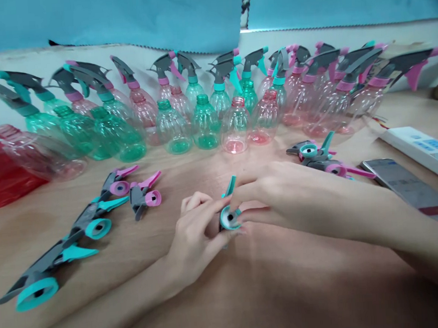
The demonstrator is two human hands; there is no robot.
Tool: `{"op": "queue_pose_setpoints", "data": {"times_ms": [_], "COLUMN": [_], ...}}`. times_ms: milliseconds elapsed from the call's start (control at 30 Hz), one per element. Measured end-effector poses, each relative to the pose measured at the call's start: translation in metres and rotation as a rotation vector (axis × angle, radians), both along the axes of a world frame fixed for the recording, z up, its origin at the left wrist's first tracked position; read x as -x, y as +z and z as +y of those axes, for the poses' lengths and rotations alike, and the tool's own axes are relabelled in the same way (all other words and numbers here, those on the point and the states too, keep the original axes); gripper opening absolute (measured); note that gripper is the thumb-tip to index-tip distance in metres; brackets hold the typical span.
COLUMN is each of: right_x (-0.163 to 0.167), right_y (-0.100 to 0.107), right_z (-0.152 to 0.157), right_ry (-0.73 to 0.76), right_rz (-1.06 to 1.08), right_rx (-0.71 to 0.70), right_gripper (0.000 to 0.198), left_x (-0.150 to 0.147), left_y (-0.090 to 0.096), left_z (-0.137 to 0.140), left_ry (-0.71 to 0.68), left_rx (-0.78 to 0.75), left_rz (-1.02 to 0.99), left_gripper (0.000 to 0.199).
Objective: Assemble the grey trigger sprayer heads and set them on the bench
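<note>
A grey and teal trigger spray head (228, 218) is held between my two hands at the middle of the table, with its round collar opening facing me. My left hand (195, 230) is closed around its left and lower side. From the right, my right hand (269, 195) has its fingers closed on the collar and beside the teal trigger (229, 184). Fingers cover much of the grey body. Left of my hands lie several loose spray heads, among them a pink-collared one (146, 195) and a teal-collared one (36, 291).
Green bottles (206, 127) and pink bottles (235, 128) without heads stand ahead, before a row of bottles with spray heads fitted. More heads (310, 152) lie at right, near a phone (408, 186) and a white power strip (420, 145). A red bag (5, 174) lies left.
</note>
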State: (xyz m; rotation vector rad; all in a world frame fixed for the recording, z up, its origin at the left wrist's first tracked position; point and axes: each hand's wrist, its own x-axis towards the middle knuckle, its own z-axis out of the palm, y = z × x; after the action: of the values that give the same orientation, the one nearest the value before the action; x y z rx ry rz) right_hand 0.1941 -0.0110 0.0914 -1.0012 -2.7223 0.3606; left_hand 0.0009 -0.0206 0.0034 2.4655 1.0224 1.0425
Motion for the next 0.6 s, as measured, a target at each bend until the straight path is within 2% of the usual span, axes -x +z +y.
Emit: {"op": "queue_pose_setpoints", "data": {"times_ms": [33, 100, 200, 400, 500, 600], "right_x": [0.0, 0.001, 0.001, -0.02, -0.04, -0.064], "right_y": [0.002, 0.005, -0.002, -0.029, -0.029, -0.022], "right_z": [-0.003, -0.01, -0.023, -0.044, -0.052, -0.057], "right_ry": [0.005, 0.005, 0.005, -0.016, -0.053, -0.127], "right_rz": [-0.018, -0.019, 0.027, 0.079, 0.132, 0.205], "right_rx": [0.014, 0.058, 0.117, 0.136, 0.163, 0.185], "right_gripper": [0.008, 0.022, 0.038, 0.023, 0.024, 0.025], "left_x": [0.0, -0.001, -0.005, -0.026, -0.042, -0.057], "left_y": [-0.001, -0.003, -0.007, -0.009, -0.001, 0.011], "left_z": [-0.001, -0.003, -0.008, -0.012, -0.009, -0.002], "left_ry": [0.02, 0.049, 0.036, -0.123, -0.226, -0.35], "left_rx": [-0.006, 0.009, 0.082, 0.042, 0.008, 0.021], "left_rz": [-0.022, -0.061, -0.096, -0.045, 0.005, -0.001], "left_gripper": [0.034, 0.049, 0.064, 0.064, 0.061, 0.067]}}
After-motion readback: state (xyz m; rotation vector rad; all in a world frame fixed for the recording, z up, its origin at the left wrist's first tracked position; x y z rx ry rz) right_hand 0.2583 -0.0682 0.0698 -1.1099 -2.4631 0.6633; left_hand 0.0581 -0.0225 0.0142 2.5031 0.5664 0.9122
